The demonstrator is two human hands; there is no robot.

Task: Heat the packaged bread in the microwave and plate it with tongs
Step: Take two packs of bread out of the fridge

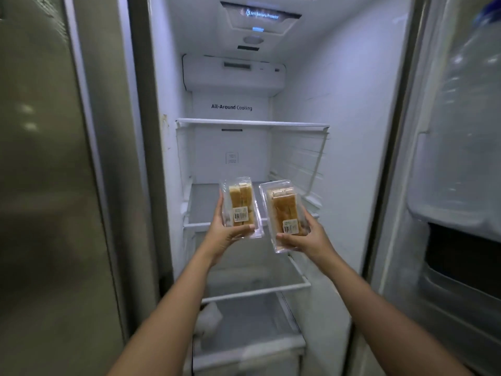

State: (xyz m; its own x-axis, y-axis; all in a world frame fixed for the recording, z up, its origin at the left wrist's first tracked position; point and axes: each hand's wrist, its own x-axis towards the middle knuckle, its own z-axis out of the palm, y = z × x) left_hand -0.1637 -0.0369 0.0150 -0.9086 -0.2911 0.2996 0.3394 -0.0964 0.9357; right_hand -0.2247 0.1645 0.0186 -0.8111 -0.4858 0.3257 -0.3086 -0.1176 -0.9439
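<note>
Two clear plastic packs of golden bread, each with a white price label, are held up in front of an open fridge. My left hand (223, 231) grips the left bread pack (241, 206) from its left side and bottom. My right hand (306, 237) holds the right bread pack (284, 213) from below, tilted slightly left. Both packs hover at the level of the middle glass shelf (200, 210), just outside the compartment. No microwave, plate or tongs are in view.
The fridge interior has bare glass shelves at the top (252, 122) and lower down (257, 290). The open fridge door (455, 185) on the right holds a large water bottle (471, 85). The closed steel door (40, 185) fills the left side.
</note>
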